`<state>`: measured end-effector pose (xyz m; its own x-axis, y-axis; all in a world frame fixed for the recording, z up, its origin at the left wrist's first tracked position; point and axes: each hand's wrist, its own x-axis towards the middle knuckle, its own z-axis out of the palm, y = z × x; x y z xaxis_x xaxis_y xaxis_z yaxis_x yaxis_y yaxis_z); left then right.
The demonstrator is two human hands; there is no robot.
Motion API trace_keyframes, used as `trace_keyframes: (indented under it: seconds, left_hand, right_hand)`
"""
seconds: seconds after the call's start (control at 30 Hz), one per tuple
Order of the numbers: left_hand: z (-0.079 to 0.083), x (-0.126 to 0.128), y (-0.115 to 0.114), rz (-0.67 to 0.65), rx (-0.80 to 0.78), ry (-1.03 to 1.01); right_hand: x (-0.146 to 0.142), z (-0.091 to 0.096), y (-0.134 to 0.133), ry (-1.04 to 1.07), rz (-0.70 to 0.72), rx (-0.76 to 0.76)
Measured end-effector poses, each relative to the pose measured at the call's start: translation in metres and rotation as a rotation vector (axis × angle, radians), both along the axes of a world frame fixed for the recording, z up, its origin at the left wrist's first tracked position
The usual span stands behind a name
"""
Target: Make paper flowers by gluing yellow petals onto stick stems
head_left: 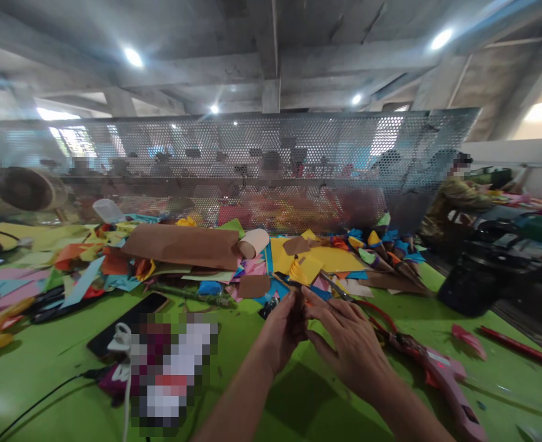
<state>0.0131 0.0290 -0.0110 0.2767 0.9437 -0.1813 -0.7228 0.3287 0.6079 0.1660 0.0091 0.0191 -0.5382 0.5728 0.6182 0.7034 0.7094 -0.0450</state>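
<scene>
Above the green tabletop, my left hand (pixel 282 334) is closed around the brown base of a small yellow paper flower (pixel 294 271), its twisted yellow top poking up past the fingers. My right hand (pixel 344 331) comes in from the other side, its bent fingertips pressing on the same brown base. The fingers partly hide that base. Just behind the hands lie cut papers in blue, pink and yellow (pixel 317 261). A pink glue gun (pixel 443 374) rests to the right of my right hand.
A phone (pixel 127 325), a power strip with a white plug (pixel 122 337) and cables lie at left. Brown paper (pixel 188 245), a paper roll (pixel 253 243) and several finished-looking paper cones (pixel 381 245) line the back. At right stand a black bin (pixel 476 276) and a red pen (pixel 519 347); a person (pixel 455 196) sits beyond.
</scene>
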Motion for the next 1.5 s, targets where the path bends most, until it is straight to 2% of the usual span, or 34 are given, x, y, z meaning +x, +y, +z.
trace_keyframes:
  seconds: [0.43, 0.83, 1.03, 1.17, 1.33, 1.5]
  left_hand:
    - [0.0041, -0.0003, -0.0018, 0.006, 0.006, 0.013]
    - [0.0012, -0.0007, 0.0011, -0.002, 0.005, 0.053]
    - [0.0019, -0.0025, 0.0017, 0.008, -0.06, 0.036]
    - [0.0024, -0.0029, 0.0014, -0.021, -0.049, 0.012]
    - [0.0065, -0.0009, -0.0019, 0.019, -0.038, 0.018]
    - [0.0037, 0.0001, -0.002, 0.011, -0.007, 0.053]
  right_hand:
    - [0.001, 0.0006, -0.0006, 0.017, 0.015, 0.007]
    - [0.0014, 0.0004, 0.0007, 0.014, 0.027, 0.001]
    - [0.0017, 0.0015, 0.0, 0.019, 0.039, 0.001]
    - [0.0023, -0.0004, 0.0012, -0.002, 0.022, -0.022]
    - [0.0013, -0.0007, 0.0011, -0.001, 0.028, -0.019]
    - [0.0016, -0.0003, -0.0005, -0.005, 0.035, -0.034]
